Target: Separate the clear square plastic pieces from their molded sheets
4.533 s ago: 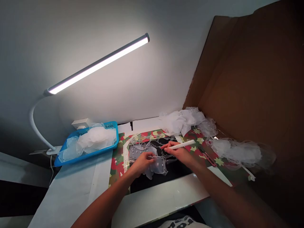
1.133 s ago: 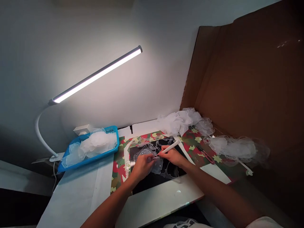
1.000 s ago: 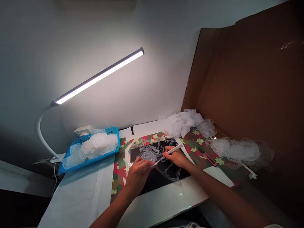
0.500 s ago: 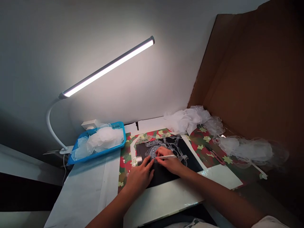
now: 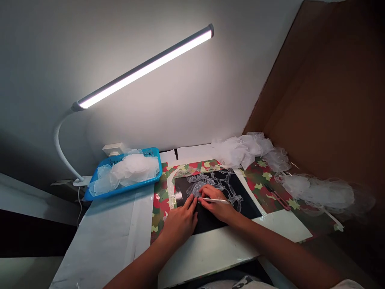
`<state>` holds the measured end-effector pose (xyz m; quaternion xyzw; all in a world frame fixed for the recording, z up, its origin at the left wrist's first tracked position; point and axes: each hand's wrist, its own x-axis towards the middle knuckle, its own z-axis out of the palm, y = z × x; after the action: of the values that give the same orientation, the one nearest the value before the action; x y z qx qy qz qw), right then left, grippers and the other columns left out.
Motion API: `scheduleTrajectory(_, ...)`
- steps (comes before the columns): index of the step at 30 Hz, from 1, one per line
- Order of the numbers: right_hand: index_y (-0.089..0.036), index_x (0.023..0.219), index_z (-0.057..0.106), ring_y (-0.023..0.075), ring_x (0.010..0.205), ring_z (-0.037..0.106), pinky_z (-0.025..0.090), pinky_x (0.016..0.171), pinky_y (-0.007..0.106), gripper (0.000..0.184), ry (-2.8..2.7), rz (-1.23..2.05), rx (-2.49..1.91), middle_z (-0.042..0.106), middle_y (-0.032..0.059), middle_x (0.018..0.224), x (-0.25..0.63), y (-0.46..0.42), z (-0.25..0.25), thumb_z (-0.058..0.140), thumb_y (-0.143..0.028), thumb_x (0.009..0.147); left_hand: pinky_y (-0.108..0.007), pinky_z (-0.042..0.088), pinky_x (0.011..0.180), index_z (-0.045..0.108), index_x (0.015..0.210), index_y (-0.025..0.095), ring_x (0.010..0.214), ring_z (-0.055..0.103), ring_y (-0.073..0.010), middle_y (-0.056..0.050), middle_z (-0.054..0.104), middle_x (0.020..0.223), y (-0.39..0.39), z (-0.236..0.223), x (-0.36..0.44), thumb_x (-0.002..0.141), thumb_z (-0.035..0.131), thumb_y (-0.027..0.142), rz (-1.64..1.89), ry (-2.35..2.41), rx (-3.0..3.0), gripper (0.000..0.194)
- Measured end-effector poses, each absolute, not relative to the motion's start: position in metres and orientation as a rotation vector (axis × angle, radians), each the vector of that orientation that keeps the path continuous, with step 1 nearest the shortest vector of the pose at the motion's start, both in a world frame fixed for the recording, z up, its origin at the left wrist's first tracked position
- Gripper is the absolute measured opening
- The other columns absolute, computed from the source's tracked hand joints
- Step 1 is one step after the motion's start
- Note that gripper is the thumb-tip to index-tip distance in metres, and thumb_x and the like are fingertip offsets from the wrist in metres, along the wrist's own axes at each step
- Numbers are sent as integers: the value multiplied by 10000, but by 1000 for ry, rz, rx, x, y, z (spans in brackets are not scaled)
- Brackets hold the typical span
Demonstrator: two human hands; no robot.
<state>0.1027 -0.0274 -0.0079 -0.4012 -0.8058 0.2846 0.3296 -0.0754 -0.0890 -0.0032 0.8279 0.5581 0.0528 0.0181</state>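
**Item 1, right hand [image 5: 218, 204]:** you held a slim white pen-shaped tool [image 5: 215, 200] in a narrow pinch, its shaft nearly level and its tip pointed at the film just beside your left hand. You could not tell from this view whether the tip touched the film.

**Item 2, left hand [image 5: 179, 224]:** you kept it open, with the fingers spread and resting on the black mat and film edge, gripping nothing.

**Item 3, clear plastic film [image 5: 216, 184]:** 1 looping, cut-out sheet lay flat on the black mat [image 5: 246, 208], directly ahead of your hands and partly under your fingers.

**Step in hand:** you were working at the film with the tool's tip, your left hand steadying the sheet.

**Item 4, camouflage star-print paper [image 5: 258, 188]:** it lay under the mat, on the white counter [image 5: 105, 241].

**Item 5, blue tray [image 5: 141, 185]:** it sat left of the mat, holding a heap of translucent film pieces [image 5: 135, 166].

**Item 6, white film scraps:** there were 2 heaps, 1 behind the mat [image 5: 240, 150] and 1 to its right [image 5: 315, 192].

**Item 7, small red-handled snips [image 5: 278, 197]:** they lay on the star-print paper, right of the mat.

**Item 8, white LED desk lamp [image 5: 144, 68]:** it arched above the tray, lit.

**Item 9, cardboard panel [image 5: 315, 100]:** it stood along the right side.
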Motion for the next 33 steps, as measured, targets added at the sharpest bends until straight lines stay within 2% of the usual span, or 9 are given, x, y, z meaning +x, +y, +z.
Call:
scheduleTrajectory(8, -202, 719, 496, 191, 891, 572, 474, 805, 341, 177, -2187, 670, -1062, 623, 37, 933, 104, -29, -14, 534, -127, 875, -337, 534, 610, 483, 1411, 172, 788, 714, -233, -152, 458, 1469, -87, -6, -76, 931, 404, 223, 126, 1701, 2593, 489)
scheduleTrajectory(13, -197, 813, 592, 237, 924, 596, 482, 827, 383, 175, -2298, 490, -1020, 656, 85, 933, 102, -31, -18, 470, -192, 938, -318, 527, 587, 486, 1406, 180, 785, 714, -223, -128, 458, 1475, -87, -3, -75, 918, 425, 210, 71, 1695, 2609, 493)
scheduleTrajectory(18, -199, 848, 627, 195, 811, 628, 476, 720, 311, 226, -1961, 575, -1194, 695, 54, 907, 145, -4, 13, 452, -288, 960, -313, 511, 565, 479, 1407, 211, 774, 709, -220, -122, 467, 1468, -89, -3, -74, 926, 412, 201, 87, 1715, 2536, 485)
scheduleTrajectory(21, -196, 708, 573, 179, 687, 602, 442, 612, 281, 270, -1600, 578, -1354, 700, 40, 791, 177, 6, 37, 554, -387, 897, -296, 501, 602, 513, 1376, 242, 837, 700, -213, -97, 499, 1440, -83, 4, -79, 918, 420, 206, 145, 1693, 2446, 469)
scheduleTrajectory(24, -203, 669, 541, 193, 757, 639, 467, 650, 285, 292, -1664, 791, -1265, 725, 47, 864, 175, -11, 48, 575, -400, 883, -281, 486, 696, 691, 1144, 243, 911, 668, -206, -65, 639, 1239, -65, 20, -86, 936, 418, 339, 354, 1593, 2196, 356)
scheduleTrajectory(26, -208, 691, 562, 204, 865, 660, 489, 726, 301, 265, -1791, 887, -1143, 728, 47, 973, 156, -34, 47, 548, -361, 906, -277, 470, 717, 750, 950, 189, 840, 645, -195, -72, 699, 990, -50, 29, -87, 945, 354, 502, 518, 1504, 1879, 504)
scheduleTrajectory(29, -220, 885, 658, 213, 969, 650, 481, 866, 346, 170, -2001, 861, -868, 724, 56, 1016, 126, -65, 37, 518, -307, 922, -258, 416, 585, 737, 819, 106, 604, 546, -156, -46, 623, 660, -37, 32, -85, 883, 342, 664, 533, 1331, 1451, 687)
scheduleTrajectory(31, -218, 961, 670, 222, 994, 641, 465, 908, 365, 160, -2060, 935, -767, 727, 60, 985, 118, -73, 31, 544, -297, 904, -236, 359, 534, 723, 797, 93, 539, 473, -125, -13, 574, 601, -36, 30, -83, 820, 492, 637, 490, 1248, 1374, 592)
scheduleTrajectory(33, -211, 852, 653, 220, 954, 642, 472, 863, 362, 140, -1949, 1112, -850, 722, 59, 991, 120, -68, 28, 574, -322, 885, -227, 354, 557, 724, 802, 104, 562, 470, -117, -2, 589, 631, -41, 27, -82, 782, 590, 528, 498, 1231, 1435, 445)
